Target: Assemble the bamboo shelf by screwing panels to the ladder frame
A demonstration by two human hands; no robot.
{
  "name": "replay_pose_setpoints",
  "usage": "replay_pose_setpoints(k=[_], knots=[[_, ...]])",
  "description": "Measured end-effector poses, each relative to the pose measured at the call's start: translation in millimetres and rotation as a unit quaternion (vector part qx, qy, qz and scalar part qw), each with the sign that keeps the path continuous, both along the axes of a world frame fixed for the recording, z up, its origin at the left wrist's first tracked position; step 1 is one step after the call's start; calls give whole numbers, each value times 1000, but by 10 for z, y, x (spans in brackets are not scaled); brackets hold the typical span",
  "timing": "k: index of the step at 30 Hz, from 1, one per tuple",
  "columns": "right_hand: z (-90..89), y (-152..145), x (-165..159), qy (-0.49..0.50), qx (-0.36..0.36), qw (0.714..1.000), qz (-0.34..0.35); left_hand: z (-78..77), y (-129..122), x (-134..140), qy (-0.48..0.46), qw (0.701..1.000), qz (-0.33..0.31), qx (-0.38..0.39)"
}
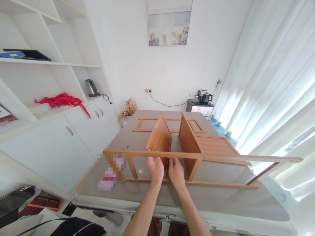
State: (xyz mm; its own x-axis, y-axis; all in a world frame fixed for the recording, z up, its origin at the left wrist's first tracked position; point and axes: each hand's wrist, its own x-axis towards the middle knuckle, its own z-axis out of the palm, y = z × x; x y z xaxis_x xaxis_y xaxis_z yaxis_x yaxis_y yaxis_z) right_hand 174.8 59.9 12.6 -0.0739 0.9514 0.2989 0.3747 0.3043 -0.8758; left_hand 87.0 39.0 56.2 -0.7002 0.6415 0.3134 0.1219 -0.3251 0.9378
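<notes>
- Left hand (155,168): pinching left board (159,132) near end, at frame (187,155) rail.
- Right hand (176,170): fingers curled beside same board; can't tell if gripping.
- Right board (189,141) upright.

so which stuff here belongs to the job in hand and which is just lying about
Likely the job: held wooden panel, second upright panel, long raised frame, flat panel, flat framework behind

Apparently just lying about: red cloth, steel kettle, dried stalks, water bottles
</notes>
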Motion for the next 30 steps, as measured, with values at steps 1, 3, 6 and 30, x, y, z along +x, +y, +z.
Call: replay_pose_setpoints(k=[1, 3, 6, 30], knots=[[20, -14, -7, 12, -2, 1000, 11, 12, -35, -16, 6, 1000, 11, 3], [56, -38, -28, 37, -5, 999, 37, 38, -115, -30, 20, 1000, 17, 16], [103, -59, -70, 71, -1, 995, 75, 60, -213, -15, 41, 999, 15, 24], [350, -352, -496, -119, 152, 976, 97, 16, -924, -343, 198, 980, -7, 20]])
